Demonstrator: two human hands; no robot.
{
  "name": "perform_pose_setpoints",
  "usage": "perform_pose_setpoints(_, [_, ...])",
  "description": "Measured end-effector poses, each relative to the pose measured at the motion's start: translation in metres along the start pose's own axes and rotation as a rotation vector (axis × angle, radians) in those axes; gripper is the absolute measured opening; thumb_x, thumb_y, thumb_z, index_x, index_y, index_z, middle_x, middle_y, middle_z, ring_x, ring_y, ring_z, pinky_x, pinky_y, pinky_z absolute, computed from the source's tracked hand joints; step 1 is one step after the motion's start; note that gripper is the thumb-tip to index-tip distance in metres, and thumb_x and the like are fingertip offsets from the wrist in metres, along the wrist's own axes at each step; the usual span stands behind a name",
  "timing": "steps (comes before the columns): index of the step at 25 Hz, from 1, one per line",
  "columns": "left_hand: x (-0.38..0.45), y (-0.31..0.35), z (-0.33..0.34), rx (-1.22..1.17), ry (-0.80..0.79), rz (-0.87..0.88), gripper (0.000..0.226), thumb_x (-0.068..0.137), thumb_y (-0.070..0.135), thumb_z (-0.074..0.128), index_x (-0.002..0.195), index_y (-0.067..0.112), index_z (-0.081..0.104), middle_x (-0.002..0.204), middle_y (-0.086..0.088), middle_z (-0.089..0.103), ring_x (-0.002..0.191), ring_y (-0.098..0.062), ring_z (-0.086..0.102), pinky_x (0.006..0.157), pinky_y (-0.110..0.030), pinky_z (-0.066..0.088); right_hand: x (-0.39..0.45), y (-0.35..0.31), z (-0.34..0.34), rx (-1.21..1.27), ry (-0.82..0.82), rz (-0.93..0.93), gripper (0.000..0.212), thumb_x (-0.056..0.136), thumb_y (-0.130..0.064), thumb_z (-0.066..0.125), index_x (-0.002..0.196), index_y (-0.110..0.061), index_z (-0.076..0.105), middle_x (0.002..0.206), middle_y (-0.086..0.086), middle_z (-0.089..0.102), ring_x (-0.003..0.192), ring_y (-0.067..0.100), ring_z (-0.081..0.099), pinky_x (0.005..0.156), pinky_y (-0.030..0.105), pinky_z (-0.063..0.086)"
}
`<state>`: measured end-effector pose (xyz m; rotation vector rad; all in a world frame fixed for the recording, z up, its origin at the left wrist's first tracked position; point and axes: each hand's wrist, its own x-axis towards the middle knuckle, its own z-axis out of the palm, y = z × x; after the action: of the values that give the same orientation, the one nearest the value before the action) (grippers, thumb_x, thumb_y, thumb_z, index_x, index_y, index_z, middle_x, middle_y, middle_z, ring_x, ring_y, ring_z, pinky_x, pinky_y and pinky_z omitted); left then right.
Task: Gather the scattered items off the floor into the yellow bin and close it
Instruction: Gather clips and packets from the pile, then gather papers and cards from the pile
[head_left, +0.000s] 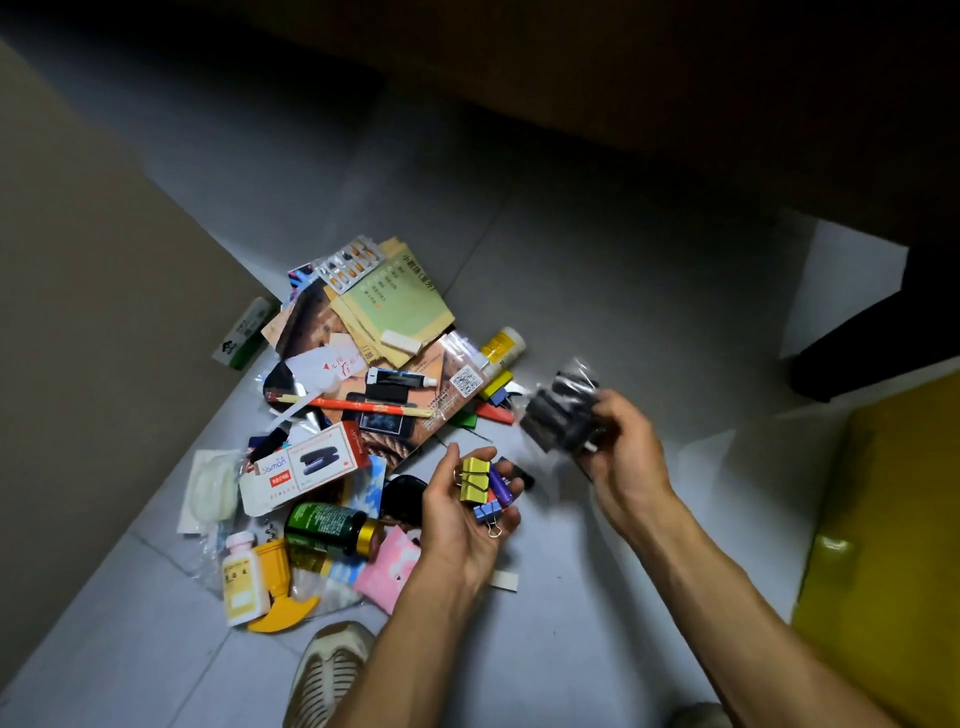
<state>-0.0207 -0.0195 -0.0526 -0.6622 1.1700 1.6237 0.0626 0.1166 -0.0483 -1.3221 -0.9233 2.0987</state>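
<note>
My left hand (457, 514) is palm up and cups several binder clips (480, 486), yellow, purple and blue. My right hand (623, 447) grips a clear plastic bag of black items (558, 413), held above the floor to the right of the pile. The scattered pile (363, 395) lies on the grey floor: papers, a stapler box (311, 460), a green bottle (330, 527), a white medicine bottle (241, 579), a pill blister (348, 262), a glue tube (501, 345). The yellow bin (893, 545) stands at the right edge.
A beige wall (93, 312) borders the pile on the left. Dark furniture (675, 104) overhangs the back, with a dark leg (878, 338) at right. My shoe (324, 675) is at the bottom, just below the pile. Bare grey floor (597, 260) stretches behind the pile.
</note>
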Motion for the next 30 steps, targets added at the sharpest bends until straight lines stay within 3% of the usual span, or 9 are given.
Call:
perform_pose_setpoints(2, [-0.014,-0.005,0.019,0.007,-0.056,0.025,0.045,0.094,0.048,0.047,0.096,0.009,0.069,0.078,-0.012,0.069,0.059,-0.022,0.065,0.044,-0.023,0.048,-0.029,-0.020,-0.013,0.262,-0.092,0.104,0.036,0.085,-0.021,0.044,0.108,-0.007,0.068,0.108,0.019,0.068,0.100,0.033,0.065,0.083,0.051,0.055])
perform_pose_setpoints(6, [-0.059,-0.022,0.076,0.131,-0.230,0.026,0.055,0.099,0.049,0.038,0.081,0.016,0.078,0.083,-0.008,0.074,0.066,-0.019,0.069,0.060,-0.030,0.051,-0.096,-0.071,-0.043,0.375,-0.108,0.030,0.040,0.084,-0.028,0.047,0.111,-0.011,0.071,0.117,0.019,0.068,0.108,0.035,0.064,0.092,0.058,0.051])
perform_pose_setpoints(10, [-0.131,-0.070,0.157,0.328,-0.445,-0.029,0.047,0.101,0.040,0.034,0.095,0.016,0.074,0.097,-0.010,0.075,0.080,-0.021,0.070,0.064,-0.031,0.056,-0.168,-0.138,-0.108,0.406,0.117,-0.280,0.034,0.092,-0.021,0.047,0.119,-0.012,0.066,0.115,0.014,0.070,0.104,0.030,0.068,0.082,0.047,0.058])
perform_pose_setpoints(13, [-0.177,-0.118,0.206,0.527,-0.522,-0.051,0.038,0.101,0.037,0.038,0.100,0.016,0.070,0.099,-0.011,0.072,0.084,-0.023,0.066,0.065,-0.032,0.056,-0.211,-0.165,-0.156,0.125,0.400,-0.503,0.030,0.100,-0.028,0.046,0.122,-0.018,0.064,0.118,0.007,0.069,0.109,0.024,0.066,0.088,0.044,0.055])
perform_pose_setpoints(15, [-0.203,-0.148,0.226,0.569,-0.621,-0.124,0.041,0.100,0.046,0.039,0.111,0.016,0.064,0.107,-0.012,0.069,0.094,-0.026,0.064,0.081,-0.042,0.053,-0.233,-0.174,-0.184,0.090,0.464,-0.560,0.035,0.102,-0.035,0.041,0.128,-0.022,0.061,0.125,0.003,0.067,0.116,0.019,0.063,0.096,0.040,0.050])
perform_pose_setpoints(17, [-0.215,-0.167,0.232,0.547,-0.712,-0.190,0.057,0.097,0.061,0.034,0.131,0.019,0.053,0.126,-0.008,0.062,0.117,-0.027,0.057,0.100,-0.049,0.041,-0.246,-0.178,-0.204,0.201,0.416,-0.542,0.046,0.103,-0.038,0.033,0.143,-0.020,0.047,0.144,0.002,0.053,0.130,0.014,0.051,0.109,0.037,0.039])
perform_pose_setpoints(20, [-0.215,-0.172,0.227,0.517,-0.706,-0.150,0.077,0.095,0.067,0.026,0.153,0.018,0.026,0.158,-0.007,0.031,0.146,-0.026,0.027,0.116,-0.051,0.020,-0.254,-0.179,-0.215,0.275,0.320,-0.519,0.050,0.105,-0.036,0.027,0.149,-0.013,0.035,0.152,0.003,0.042,0.137,0.013,0.042,0.115,0.035,0.031])
perform_pose_setpoints(25, [-0.204,-0.148,0.202,0.458,-0.657,0.014,0.073,0.097,0.062,0.025,0.150,0.013,0.033,0.154,-0.007,0.039,0.142,-0.022,0.035,0.118,-0.042,0.027,-0.242,-0.155,-0.180,0.133,0.128,-0.411,0.050,0.105,-0.038,0.027,0.147,-0.015,0.039,0.147,-0.002,0.048,0.132,0.006,0.047,0.109,0.028,0.037])
perform_pose_setpoints(30, [-0.173,-0.088,0.136,0.437,-0.446,0.204,0.059,0.100,0.055,0.030,0.139,0.017,0.050,0.138,-0.004,0.058,0.124,-0.019,0.056,0.101,-0.033,0.045,-0.211,-0.112,-0.112,0.027,-0.054,-0.220,0.048,0.100,-0.043,0.036,0.137,-0.018,0.053,0.136,-0.003,0.059,0.125,0.010,0.056,0.106,0.032,0.043])
